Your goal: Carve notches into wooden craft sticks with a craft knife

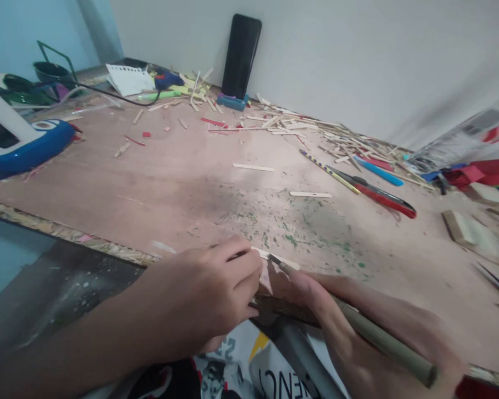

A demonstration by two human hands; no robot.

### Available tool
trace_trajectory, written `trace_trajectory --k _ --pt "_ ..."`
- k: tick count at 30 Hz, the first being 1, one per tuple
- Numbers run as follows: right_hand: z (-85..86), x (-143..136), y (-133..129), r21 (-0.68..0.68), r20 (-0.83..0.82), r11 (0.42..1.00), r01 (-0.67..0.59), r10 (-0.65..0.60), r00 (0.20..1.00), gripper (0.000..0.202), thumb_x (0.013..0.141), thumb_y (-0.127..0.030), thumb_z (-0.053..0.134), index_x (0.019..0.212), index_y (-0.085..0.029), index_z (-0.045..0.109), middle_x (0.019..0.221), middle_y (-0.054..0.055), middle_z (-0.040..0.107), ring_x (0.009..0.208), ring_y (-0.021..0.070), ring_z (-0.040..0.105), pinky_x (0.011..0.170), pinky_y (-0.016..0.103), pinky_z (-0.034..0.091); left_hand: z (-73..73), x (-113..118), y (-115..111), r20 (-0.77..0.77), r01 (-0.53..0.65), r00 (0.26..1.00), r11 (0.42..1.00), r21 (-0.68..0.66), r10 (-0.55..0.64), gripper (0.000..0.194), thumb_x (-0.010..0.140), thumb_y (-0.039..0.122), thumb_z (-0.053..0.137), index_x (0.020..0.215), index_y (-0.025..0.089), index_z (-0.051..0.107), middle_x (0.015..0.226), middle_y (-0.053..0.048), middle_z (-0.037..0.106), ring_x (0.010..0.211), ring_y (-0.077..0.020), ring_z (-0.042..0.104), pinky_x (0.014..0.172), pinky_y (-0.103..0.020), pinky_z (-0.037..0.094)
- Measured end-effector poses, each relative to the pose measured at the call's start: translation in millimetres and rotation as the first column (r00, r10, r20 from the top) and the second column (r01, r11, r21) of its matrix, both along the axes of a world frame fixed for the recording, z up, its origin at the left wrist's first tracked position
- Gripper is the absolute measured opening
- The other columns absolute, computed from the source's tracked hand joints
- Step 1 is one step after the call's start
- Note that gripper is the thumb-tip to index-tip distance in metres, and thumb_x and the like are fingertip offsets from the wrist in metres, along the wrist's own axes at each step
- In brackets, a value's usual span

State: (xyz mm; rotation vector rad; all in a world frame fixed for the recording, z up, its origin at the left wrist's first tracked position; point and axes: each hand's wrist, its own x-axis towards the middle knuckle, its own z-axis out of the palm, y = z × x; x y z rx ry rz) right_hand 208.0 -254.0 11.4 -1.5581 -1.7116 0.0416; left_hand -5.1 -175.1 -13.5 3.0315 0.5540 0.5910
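Observation:
At the table's front edge, my left hand (216,282) is closed on a pale craft stick (289,262), pressing it against the tabletop. My right hand (357,327) is wrapped round a carving tool (382,335) with a thick round drab handle. Its narrow dark tip touches or nearly touches the stick, just right of my left fingers. The left end of the stick is hidden under my left hand. Farther in on the table lie a second craft stick (311,194) with a dark mark along its middle and a plain craft stick (253,167).
Green shavings (291,239) are scattered over the wooden table (149,177). A dotted pencil (328,170) and a red-handled tool (382,199) lie to the right, near wood blocks (457,227). Against the wall a phone (241,55) stands beside piled sticks (291,124). A blue-and-white object (45,147) sits left.

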Motion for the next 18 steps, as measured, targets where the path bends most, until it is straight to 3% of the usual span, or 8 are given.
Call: trace_trajectory --k 6,13,18 --pt "1.7 2.3 -2.4 -0.071 -0.048 0.997 -0.006 0.003 0.999 0.017 0.101 -0.041 0.076 0.089 -0.03 0.079 0.076 -0.004 0.082 0.058 0.0152 0.075 0.048 0.023 0.054 -0.6 0.7 0.5 0.023 -0.012 1.0 1.0 0.006 0.012 0.038 0.1 0.04 0.076 0.121 0.008 0.075 0.112 -0.008 0.071 0.11 -0.028 0.066 0.081 -0.039 0.062" --pt "5.7 6.1 -7.3 -0.144 -0.043 0.989 -0.021 0.015 0.999 0.004 0.1 -0.036 0.077 0.097 -0.035 0.079 0.092 -0.006 0.085 0.076 0.018 0.081 0.065 0.026 0.062 0.7 0.7 0.8 0.018 -0.004 1.0 1.0 0.026 0.003 0.037 0.102 0.04 0.074 0.121 0.008 0.075 0.116 -0.01 0.072 0.109 -0.0281 0.066 0.079 -0.039 0.062" --pt "6.3 6.5 -7.2 -0.147 -0.026 0.989 -0.018 0.014 1.0 0.005 0.102 -0.033 0.074 0.1 -0.036 0.078 0.091 -0.004 0.084 0.075 0.0185 0.081 0.06 0.027 0.061 1.2 0.4 1.6 0.011 0.001 1.0 1.0 0.031 -0.002 0.036 0.102 0.04 0.073 0.12 0.008 0.076 0.117 -0.01 0.072 0.109 -0.0284 0.066 0.08 -0.04 0.062"
